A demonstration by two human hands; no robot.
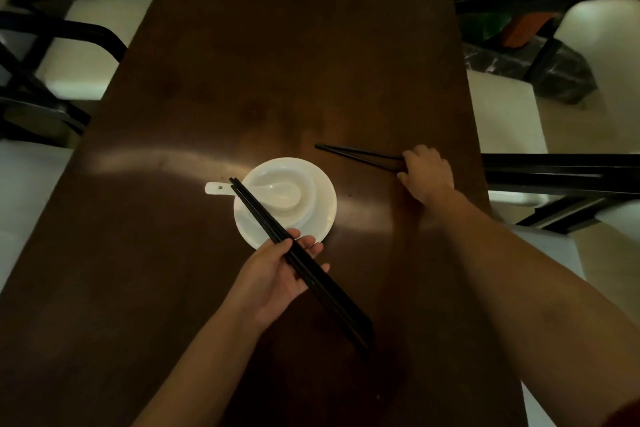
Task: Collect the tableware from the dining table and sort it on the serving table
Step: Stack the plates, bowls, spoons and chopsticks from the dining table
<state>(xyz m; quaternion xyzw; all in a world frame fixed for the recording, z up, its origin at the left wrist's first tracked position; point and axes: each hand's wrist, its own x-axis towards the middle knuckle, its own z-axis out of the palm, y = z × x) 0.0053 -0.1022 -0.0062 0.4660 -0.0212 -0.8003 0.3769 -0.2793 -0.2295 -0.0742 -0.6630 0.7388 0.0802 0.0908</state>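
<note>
The left hand [277, 274] is gripping a bundle of black chopsticks [263, 215] over the white plate [325, 218] at centre frame, while the right hand [427, 173] is closing on another pair [356, 153] lying on the desk [277, 62], right of centre.

Dark wooden table [277, 62], white plate [325, 215] near centre, black chopsticks [356, 154] lying right

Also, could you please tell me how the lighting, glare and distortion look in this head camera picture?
Head view: dim overall; a bright band of glare crosses the dark brown wooden table beside the round white plate. Wide-angle distortion bows the table edges. The black chopsticks in the left hand blend into the dark table near their lower end; the right hand and the pair of black chopsticks on the table stay legible.
</note>
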